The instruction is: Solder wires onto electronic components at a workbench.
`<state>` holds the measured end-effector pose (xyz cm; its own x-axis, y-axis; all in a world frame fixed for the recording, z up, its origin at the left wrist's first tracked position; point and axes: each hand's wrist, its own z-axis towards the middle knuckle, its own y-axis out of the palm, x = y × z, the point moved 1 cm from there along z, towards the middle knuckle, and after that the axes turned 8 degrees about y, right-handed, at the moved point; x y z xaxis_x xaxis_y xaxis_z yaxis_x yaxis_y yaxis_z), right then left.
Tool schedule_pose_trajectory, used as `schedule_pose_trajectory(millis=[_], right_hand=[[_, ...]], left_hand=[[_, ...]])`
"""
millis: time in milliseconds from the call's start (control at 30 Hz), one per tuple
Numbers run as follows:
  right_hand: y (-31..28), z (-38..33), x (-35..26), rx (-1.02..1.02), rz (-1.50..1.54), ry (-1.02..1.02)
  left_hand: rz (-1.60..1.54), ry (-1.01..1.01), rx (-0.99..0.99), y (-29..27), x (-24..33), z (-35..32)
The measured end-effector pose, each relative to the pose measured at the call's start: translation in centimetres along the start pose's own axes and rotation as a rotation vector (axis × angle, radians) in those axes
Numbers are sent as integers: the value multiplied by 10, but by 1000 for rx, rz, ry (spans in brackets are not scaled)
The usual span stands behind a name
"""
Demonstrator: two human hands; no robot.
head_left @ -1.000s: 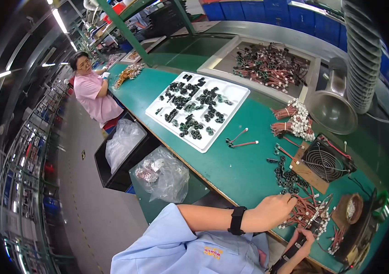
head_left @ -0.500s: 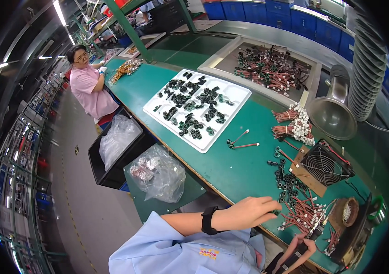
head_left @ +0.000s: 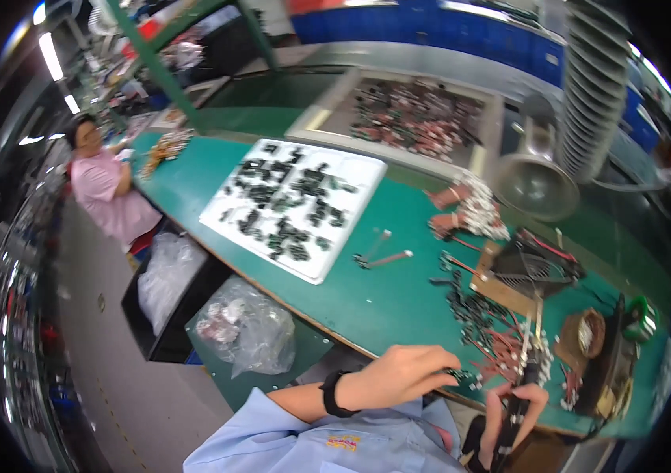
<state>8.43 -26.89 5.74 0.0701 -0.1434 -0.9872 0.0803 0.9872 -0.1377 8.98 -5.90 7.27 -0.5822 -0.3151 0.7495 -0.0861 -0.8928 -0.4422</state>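
Note:
My left hand (head_left: 402, 374), with a black wristband, hovers at the front edge of the green bench (head_left: 367, 303). Its fingertips pinch a small dark wired part (head_left: 461, 377) at the near end of a heap of black parts and red wires (head_left: 485, 327). Just right of it, my right hand (head_left: 515, 400) grips the dark handle of a soldering-iron-like tool (head_left: 526, 370), whose thin shaft points up over the heap. The two hands are a short gap apart.
A white board of black parts (head_left: 296, 205) lies mid-bench, with two slim hand tools (head_left: 382, 256) beside it. A fan on a wooden block (head_left: 536, 268), a metal extraction funnel (head_left: 536, 185) and a parts tray (head_left: 418, 118) lie beyond. A person in pink (head_left: 107, 189) works far left. Bagged bins (head_left: 245, 327) stand below.
My left hand has drawn back to the left along the front edge, away from the wire heap. My right hand with the tool has come further up into view.

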Motion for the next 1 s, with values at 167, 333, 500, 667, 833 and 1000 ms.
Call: schedule_pose_trajectory(millis=[167, 333, 500, 667, 833, 1000], right_hand=[[20, 13, -19, -102, 154, 4], [20, 19, -27, -149, 276, 75], [13, 19, -23, -210, 235, -10], [16, 20, -27, -237, 72, -123], [18, 22, -30, -267, 35, -179], [18, 24, -30, -302, -17, -202]], left_hand=[[-259, -193, 34, -6, 1, 13], [-577, -332, -11, 3, -4, 18], [-1033, -560, 68, 17, -11, 19], [-1114, -596, 70, 20, -10, 19], [-1139, -605, 74, 22, -13, 14], [-1278, -455, 57, 25, -23, 7]])
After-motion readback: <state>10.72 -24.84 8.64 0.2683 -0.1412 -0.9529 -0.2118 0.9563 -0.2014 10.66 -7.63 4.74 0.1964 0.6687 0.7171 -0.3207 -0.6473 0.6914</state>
